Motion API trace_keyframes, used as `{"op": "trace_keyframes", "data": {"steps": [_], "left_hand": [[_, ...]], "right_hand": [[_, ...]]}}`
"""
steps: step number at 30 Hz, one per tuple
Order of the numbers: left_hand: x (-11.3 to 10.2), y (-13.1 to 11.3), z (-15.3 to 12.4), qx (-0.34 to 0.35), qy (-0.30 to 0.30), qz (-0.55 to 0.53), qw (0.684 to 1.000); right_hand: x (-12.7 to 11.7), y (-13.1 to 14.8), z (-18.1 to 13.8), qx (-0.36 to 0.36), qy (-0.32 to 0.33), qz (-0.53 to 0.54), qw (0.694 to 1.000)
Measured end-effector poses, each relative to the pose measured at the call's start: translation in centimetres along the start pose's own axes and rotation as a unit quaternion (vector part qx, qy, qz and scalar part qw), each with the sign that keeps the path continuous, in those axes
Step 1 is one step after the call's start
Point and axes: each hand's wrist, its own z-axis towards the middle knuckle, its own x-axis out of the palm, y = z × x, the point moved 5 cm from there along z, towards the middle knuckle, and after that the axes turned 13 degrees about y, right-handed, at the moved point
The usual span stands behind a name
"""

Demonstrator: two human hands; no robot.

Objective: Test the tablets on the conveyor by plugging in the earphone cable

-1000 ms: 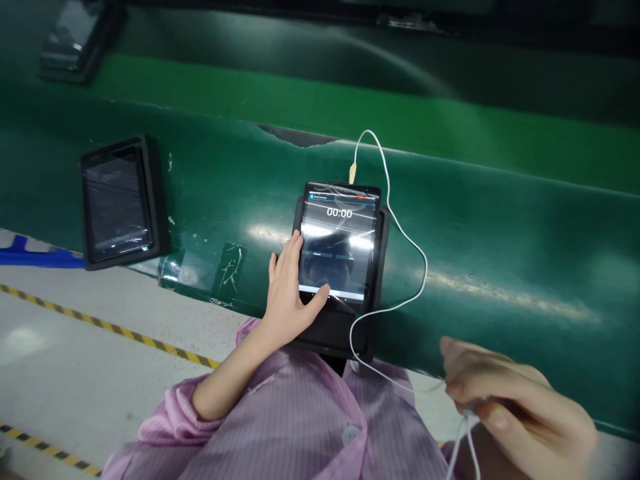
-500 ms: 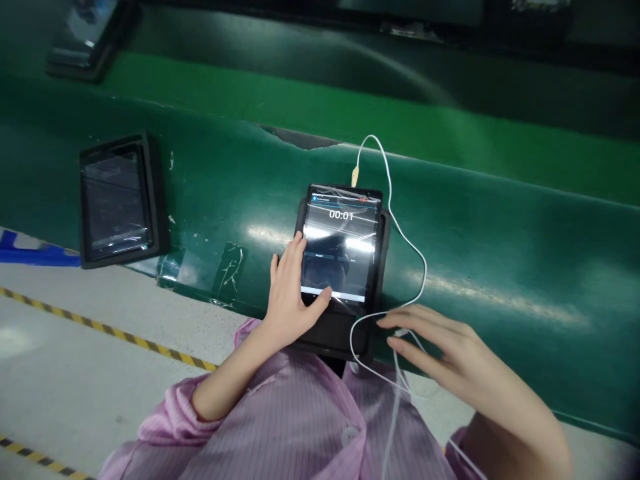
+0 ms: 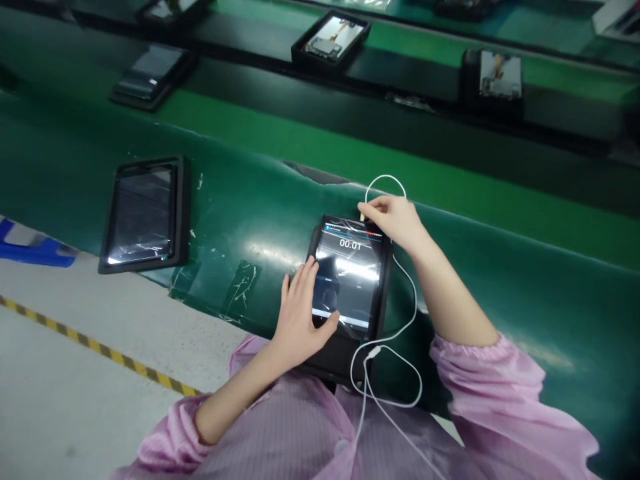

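Observation:
A tablet (image 3: pixel 345 287) with a lit screen showing 00:01 lies in a black tray (image 3: pixel 330 360) at the bench's front edge. My left hand (image 3: pixel 303 327) rests on its lower left side, fingers stretched along the edge and thumb on the screen. At the tablet's top edge, my right hand (image 3: pixel 393 217) pinches the pale yellow plug (image 3: pixel 362 216) of a white earphone cable (image 3: pixel 415 293). Whether the plug is fully seated cannot be seen. The cable loops down the right side, through a white splitter (image 3: pixel 374 351), and over my lap.
Another tablet (image 3: pixel 143 213) sits in a black tray on the left. Beyond the bench edge, a green conveyor belt (image 3: pixel 270 133) carries a further tablet (image 3: pixel 150 73). Opened devices (image 3: pixel 333 40) in black trays stand farther back. A blue object (image 3: pixel 37 250) is at the far left.
My right hand has moved up from the cable's splitter to the plug at the tablet's top and closed on it. The left hand stays on the tablet. The view has shifted.

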Motion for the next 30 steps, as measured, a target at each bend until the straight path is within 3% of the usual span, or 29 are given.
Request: {"op": "trace_keyframes", "data": {"steps": [8, 17, 25, 30], "left_hand": [[0.2, -0.2, 0.0, -0.006, 0.011, 0.005, 1.0], [0.1, -0.2, 0.0, -0.008, 0.006, 0.003, 1.0], [0.0, -0.4, 0.2, -0.014, 0.018, 0.01, 1.0], [0.0, -0.7, 0.3, -0.018, 0.031, 0.036, 0.999]], "right_hand": [[1.0, -1.9, 0.9, 0.032, 0.06, 0.2, 0.977], [1.3, -2.1, 0.9, 0.042, 0.056, 0.241, 0.968], [1.4, -1.6, 0.1, 0.052, 0.11, 0.257, 0.959], [1.9, -2.5, 0.9, 0.038, 0.144, 0.322, 0.935]]}}
